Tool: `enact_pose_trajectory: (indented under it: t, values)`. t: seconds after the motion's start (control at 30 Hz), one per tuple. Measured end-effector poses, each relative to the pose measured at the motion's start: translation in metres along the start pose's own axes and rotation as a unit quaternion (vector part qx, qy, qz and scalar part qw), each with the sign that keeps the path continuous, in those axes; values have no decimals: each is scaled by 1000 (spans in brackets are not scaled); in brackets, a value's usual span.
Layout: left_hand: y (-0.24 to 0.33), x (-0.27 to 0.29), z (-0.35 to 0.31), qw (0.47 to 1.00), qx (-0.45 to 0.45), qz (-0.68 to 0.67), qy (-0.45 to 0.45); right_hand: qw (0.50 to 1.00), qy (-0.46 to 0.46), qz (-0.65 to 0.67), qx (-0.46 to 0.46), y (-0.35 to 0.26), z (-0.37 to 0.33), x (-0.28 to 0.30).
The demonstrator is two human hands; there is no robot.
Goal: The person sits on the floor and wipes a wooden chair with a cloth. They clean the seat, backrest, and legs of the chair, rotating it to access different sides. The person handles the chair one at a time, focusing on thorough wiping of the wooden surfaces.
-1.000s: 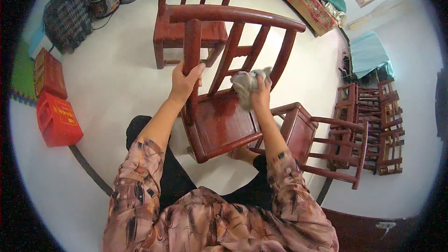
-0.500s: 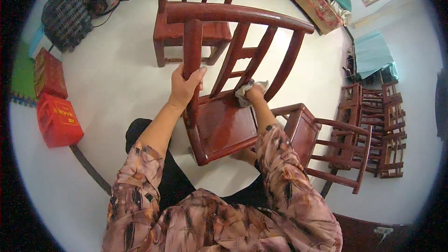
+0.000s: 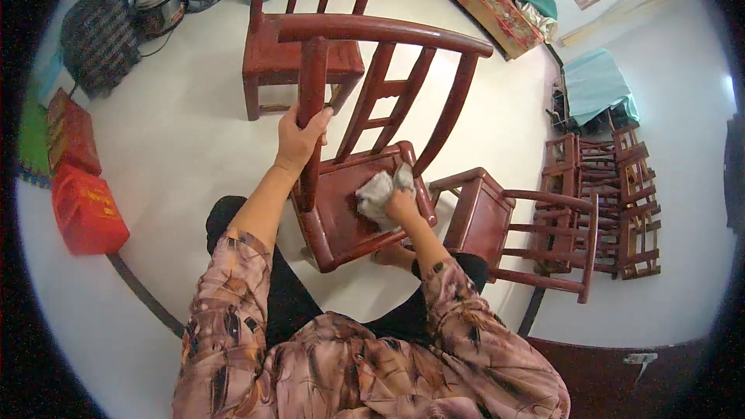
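Observation:
A dark red wooden chair [image 3: 349,221] stands right in front of me, its curved top rail and slatted back on the far side. My left hand [image 3: 301,140] is wrapped round its left back post, below the top rail. In my right hand [image 3: 401,206] is a crumpled greyish-white cloth [image 3: 375,195], pressed on the right part of the seat. Part of the cloth sticks up past my fingers, near the seat's right edge.
Beyond stands another red chair [image 3: 303,62]; to the right a third chair [image 3: 485,221] lies tipped. Folded wooden chairs [image 3: 636,209] lean by the right wall. On the left are a red bag [image 3: 89,209], a patterned box [image 3: 71,132] and a pot [image 3: 159,8].
My right hand has brought the cloth from the foot of the chair back nearer to me, onto the seat. My left hand keeps its hold on the post.

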State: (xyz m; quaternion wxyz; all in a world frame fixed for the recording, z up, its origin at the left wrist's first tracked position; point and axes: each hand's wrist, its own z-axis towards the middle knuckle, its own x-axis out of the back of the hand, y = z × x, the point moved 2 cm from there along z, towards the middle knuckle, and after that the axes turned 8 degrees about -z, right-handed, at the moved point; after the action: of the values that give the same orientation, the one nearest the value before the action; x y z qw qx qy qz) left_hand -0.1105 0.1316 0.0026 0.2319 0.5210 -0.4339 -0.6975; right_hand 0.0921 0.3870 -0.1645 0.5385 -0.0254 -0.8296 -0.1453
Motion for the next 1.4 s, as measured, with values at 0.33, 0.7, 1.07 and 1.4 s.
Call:
enact_pose_trajectory:
  t: [0.33, 0.7, 1.07, 1.4]
  values:
    - [-1, 1, 5, 999, -29, 10, 37, 875, -64, 467, -106, 13, -165, 39]
    - [5, -2, 32, 994, -56, 17, 95, 805, 251, 426, -328, 107, -88, -10]
    - [13, 0, 31, 987, -89, 83, 101, 862, 355, 339, -128, -53, -134, 23]
    - [16, 8, 25, 984, -98, 91, 121, 823, 327, 459, 64, -128, -191, 3]
